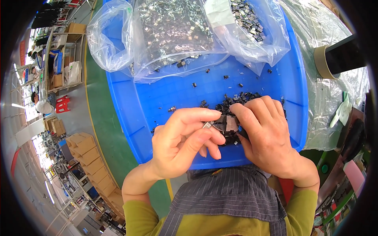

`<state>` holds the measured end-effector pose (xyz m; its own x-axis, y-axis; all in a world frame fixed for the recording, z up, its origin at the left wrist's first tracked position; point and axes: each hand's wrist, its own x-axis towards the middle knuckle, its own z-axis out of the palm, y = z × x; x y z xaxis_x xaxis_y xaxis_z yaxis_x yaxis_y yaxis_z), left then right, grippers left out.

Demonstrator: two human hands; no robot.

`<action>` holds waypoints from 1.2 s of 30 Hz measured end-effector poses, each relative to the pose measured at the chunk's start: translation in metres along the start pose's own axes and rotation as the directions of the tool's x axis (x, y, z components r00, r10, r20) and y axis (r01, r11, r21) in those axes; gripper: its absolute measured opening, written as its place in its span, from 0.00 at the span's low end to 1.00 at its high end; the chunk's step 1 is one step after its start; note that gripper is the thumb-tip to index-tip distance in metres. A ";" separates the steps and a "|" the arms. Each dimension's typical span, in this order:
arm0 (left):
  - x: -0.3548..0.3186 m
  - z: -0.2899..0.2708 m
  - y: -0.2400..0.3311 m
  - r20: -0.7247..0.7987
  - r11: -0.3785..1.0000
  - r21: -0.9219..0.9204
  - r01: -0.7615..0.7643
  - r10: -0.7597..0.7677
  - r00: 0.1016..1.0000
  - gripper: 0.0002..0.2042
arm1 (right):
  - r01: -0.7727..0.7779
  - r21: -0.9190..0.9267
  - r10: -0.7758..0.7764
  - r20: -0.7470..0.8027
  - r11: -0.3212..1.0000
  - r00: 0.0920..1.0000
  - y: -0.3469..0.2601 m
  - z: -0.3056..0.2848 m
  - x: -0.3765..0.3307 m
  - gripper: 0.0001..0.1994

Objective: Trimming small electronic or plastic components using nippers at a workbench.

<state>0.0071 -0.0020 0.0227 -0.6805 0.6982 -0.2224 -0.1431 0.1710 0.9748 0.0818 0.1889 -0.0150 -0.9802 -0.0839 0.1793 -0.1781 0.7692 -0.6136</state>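
Over the near part of a blue plastic tray point(296, 118), both my hands are close together. My left hand point(179, 139) has its thumb and fingers curled round a small silver metal part point(207, 125), which shows between index finger and thumb. My right hand point(267, 131) is closed on a dark piece with a flat, shiny metal face point(227, 123); its kind is not clear, and my fingers hide part of it. The two pieces are almost touching. Behind and below my hands lies a heap of small black parts point(236, 101), partly covered by my right hand.
At the tray's far end lie a clear plastic bag of small metal parts point(173, 29) and an open bag point(252, 23) with more. Loose parts point(226, 77) dot the tray. To the right are a tape roll point(323, 63) and a white glove point(341, 111). Cardboard boxes point(92, 161) stand left.
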 end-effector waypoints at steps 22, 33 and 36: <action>0.000 0.002 0.000 0.010 0.995 -0.100 -0.016 0.017 1.000 0.15 | -0.066 0.229 0.027 0.169 0.971 0.985 -0.003 -0.007 0.000 0.18; 0.000 0.004 -0.001 0.002 0.999 -0.014 -0.033 0.033 0.999 0.15 | -0.032 0.108 0.027 0.048 0.994 0.998 -0.002 -0.004 0.000 0.26; 0.002 0.004 -0.002 0.005 0.999 -0.001 -0.042 0.042 0.999 0.14 | -0.027 0.076 0.024 0.041 0.997 0.999 -0.002 -0.003 0.000 0.25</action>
<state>0.0095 0.0018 0.0199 -0.6821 0.7085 -0.1811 -0.1153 0.1404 0.9834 0.0825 0.1898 -0.0115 -0.9870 -0.0915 0.1324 -0.1574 0.7207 -0.6751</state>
